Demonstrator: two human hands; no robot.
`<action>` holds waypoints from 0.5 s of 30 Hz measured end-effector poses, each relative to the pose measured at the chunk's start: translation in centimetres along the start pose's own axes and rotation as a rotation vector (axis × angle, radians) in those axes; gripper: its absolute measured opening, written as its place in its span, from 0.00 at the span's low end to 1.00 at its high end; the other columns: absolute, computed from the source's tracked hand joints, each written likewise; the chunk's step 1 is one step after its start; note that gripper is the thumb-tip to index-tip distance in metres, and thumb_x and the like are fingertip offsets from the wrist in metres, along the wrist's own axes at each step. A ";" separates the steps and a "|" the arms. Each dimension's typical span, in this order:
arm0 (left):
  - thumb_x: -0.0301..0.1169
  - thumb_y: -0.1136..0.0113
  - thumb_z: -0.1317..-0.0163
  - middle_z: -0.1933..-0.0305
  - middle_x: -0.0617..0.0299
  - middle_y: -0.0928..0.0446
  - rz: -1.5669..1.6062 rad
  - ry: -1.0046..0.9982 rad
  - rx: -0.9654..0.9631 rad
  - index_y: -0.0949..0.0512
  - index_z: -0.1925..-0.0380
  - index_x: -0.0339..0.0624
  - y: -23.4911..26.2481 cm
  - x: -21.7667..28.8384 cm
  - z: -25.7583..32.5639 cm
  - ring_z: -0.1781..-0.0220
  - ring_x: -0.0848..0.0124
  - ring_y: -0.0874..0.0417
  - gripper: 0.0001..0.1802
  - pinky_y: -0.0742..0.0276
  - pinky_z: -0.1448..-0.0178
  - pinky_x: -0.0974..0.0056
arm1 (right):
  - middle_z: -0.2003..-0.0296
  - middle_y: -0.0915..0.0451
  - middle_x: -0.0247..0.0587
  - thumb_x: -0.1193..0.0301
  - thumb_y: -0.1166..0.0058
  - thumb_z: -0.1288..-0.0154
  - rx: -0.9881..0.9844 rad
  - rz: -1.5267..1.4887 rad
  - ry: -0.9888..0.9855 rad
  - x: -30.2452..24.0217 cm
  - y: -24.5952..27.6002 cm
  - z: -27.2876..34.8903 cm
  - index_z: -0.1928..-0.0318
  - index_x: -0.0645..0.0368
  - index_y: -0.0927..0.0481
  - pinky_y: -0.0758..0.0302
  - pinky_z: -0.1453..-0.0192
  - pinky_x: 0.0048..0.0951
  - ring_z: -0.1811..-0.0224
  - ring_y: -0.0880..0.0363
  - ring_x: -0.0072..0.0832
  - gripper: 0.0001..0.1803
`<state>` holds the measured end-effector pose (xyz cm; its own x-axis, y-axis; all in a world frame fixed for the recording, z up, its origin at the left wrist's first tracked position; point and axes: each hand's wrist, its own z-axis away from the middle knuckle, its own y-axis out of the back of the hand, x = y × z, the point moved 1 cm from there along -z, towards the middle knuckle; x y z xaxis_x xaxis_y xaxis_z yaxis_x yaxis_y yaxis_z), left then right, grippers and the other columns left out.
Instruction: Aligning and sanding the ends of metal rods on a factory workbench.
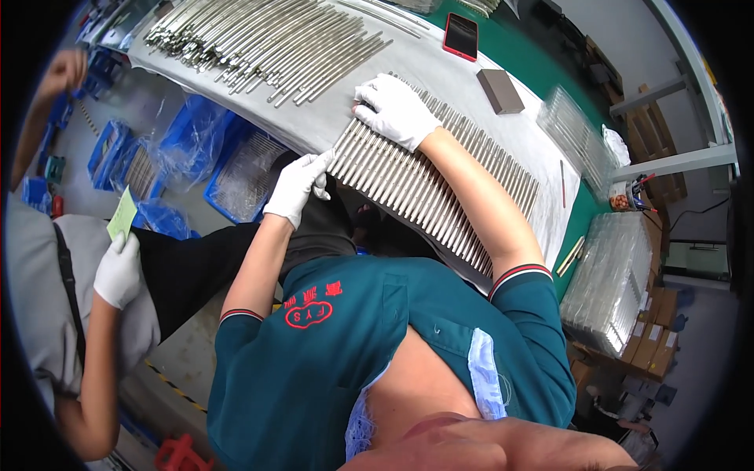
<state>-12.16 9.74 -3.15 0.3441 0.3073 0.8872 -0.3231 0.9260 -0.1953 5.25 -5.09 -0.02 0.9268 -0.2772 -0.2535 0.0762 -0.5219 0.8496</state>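
A long row of slim silvery metal rods [416,184] lies side by side on the white-covered table, running toward the right. At the row's left end, my white-gloved left hand [302,187] has thumb and forefinger closed at the near tip of the outermost rod. My right hand [399,111], gloved too, reaches across the row with its fingers curled down at the far end of the same rod. My right forearm passes over the rods and hides part of them. A large heap of similar rods [267,47] spreads over the table farther left.
A red-edged phone [461,37], a dark brown block [500,91] and clear plastic trays [577,133] are beyond the row. Stacked clear trays [605,282] stand at right. Blue bins [243,173] sit below the table. At left, a co-worker's gloved hand [118,271] holds green paper.
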 end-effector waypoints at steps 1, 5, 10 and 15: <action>0.42 0.37 0.36 0.83 0.69 0.32 -0.010 0.000 -0.002 0.26 0.77 0.43 0.1 0.0 0.0 0.83 0.79 0.32 0.17 0.28 0.74 0.70 | 0.63 0.21 0.44 0.61 0.48 0.36 -0.056 -0.001 -0.010 0.1 0.1 -0.1 0.62 0.57 0.21 0.28 0.47 0.39 0.56 0.25 0.42 0.13; 0.47 0.40 0.34 0.82 0.66 0.30 -0.095 0.053 0.034 0.23 0.74 0.39 0.2 0.1 0.7 0.82 0.78 0.30 0.22 0.27 0.73 0.70 | 0.62 0.21 0.45 0.62 0.49 0.36 -0.117 -0.005 -0.036 -0.1 0.1 -0.2 0.61 0.59 0.21 0.28 0.47 0.40 0.55 0.25 0.42 0.13; 0.61 0.55 0.32 0.87 0.62 0.31 -0.247 0.116 0.081 0.19 0.75 0.31 0.5 -1.3 1.7 0.84 0.74 0.29 0.39 0.29 0.74 0.70 | 0.62 0.21 0.46 0.61 0.50 0.34 -0.185 -0.067 -0.097 0.5 0.7 0.2 0.57 0.59 0.21 0.28 0.46 0.41 0.53 0.25 0.43 0.15; 0.64 0.63 0.31 0.85 0.59 0.27 -0.296 -0.104 -0.012 0.19 0.75 0.28 -0.1 -1.6 2.5 0.81 0.72 0.26 0.45 0.25 0.69 0.69 | 0.56 0.21 0.47 0.56 0.52 0.31 0.095 -0.189 -0.173 -0.8 5.5 1.9 0.44 0.53 0.24 0.29 0.41 0.39 0.48 0.25 0.43 0.21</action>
<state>-14.84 8.59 -3.48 0.3293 0.0005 0.9442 -0.2122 0.9745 0.0735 4.21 -9.33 3.99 0.8224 -0.2970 -0.4852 0.1994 -0.6483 0.7348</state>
